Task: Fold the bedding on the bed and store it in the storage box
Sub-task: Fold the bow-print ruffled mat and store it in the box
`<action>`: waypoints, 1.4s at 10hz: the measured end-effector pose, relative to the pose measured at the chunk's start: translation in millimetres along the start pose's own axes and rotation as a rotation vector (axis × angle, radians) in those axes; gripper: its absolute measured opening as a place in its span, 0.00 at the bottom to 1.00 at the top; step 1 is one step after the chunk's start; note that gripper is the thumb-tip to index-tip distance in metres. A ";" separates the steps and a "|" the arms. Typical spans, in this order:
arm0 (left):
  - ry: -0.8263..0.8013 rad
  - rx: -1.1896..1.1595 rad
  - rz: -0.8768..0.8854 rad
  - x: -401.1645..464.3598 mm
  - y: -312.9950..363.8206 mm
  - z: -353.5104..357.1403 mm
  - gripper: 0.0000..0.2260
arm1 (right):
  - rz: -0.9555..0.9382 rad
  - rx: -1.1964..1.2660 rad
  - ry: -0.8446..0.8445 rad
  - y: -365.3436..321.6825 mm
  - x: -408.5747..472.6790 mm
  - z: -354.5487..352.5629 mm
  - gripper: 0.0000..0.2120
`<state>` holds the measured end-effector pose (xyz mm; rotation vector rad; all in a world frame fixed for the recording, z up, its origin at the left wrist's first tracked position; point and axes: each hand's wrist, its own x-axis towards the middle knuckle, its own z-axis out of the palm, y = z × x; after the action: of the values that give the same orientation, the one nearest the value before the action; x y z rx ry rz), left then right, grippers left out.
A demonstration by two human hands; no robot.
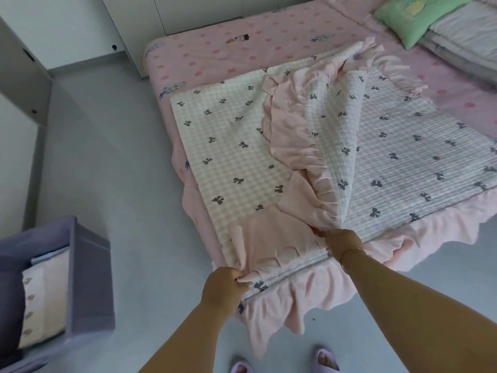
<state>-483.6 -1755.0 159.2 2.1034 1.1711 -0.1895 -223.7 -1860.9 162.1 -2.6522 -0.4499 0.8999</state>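
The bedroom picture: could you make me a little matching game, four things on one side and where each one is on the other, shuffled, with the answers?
Things:
1. quilt
2. storage box
3. green pillow
4. slippers

Places:
A. on the floor, lower left
B. on the person's feet, bottom edge
C. far right corner of the bed
D. spread on the bed, held by both the left hand and the right hand

Pairs: 1-D, 2-A, 3-C, 4-B
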 end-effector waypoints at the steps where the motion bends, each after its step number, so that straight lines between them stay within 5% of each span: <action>1: -0.029 0.013 -0.072 0.0 4.1 21.2 0.10 | 0.048 0.013 -0.069 13.4 7.2 4.6 0.17; 2: -0.051 0.042 -0.162 -3.4 5.0 41.2 0.10 | 0.144 0.123 -0.267 24.0 14.4 10.6 0.16; 4: -0.054 0.106 -0.308 -11.8 15.4 52.7 0.13 | 0.126 0.152 -0.405 48.4 18.0 -3.0 0.14; 7: 0.051 -0.160 -0.296 32.4 131.5 41.8 0.12 | 0.090 0.311 -0.384 74.8 58.9 -79.9 0.15; 9: 0.032 -0.223 -0.224 52.5 212.3 47.1 0.11 | 0.204 0.639 -0.396 110.4 72.1 -137.3 0.20; 10: 0.003 -0.267 -0.188 65.2 240.1 50.7 0.10 | 0.201 0.754 -0.331 125.4 72.3 -165.7 0.14; 14: -0.093 -0.444 -0.113 124.7 319.5 65.4 0.11 | 0.254 0.961 -0.151 171.7 96.7 -232.4 0.15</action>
<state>-145.8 -1819.2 219.6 1.6273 1.1548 -0.0687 28.4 -2021.4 221.5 -1.7737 0.2609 1.0416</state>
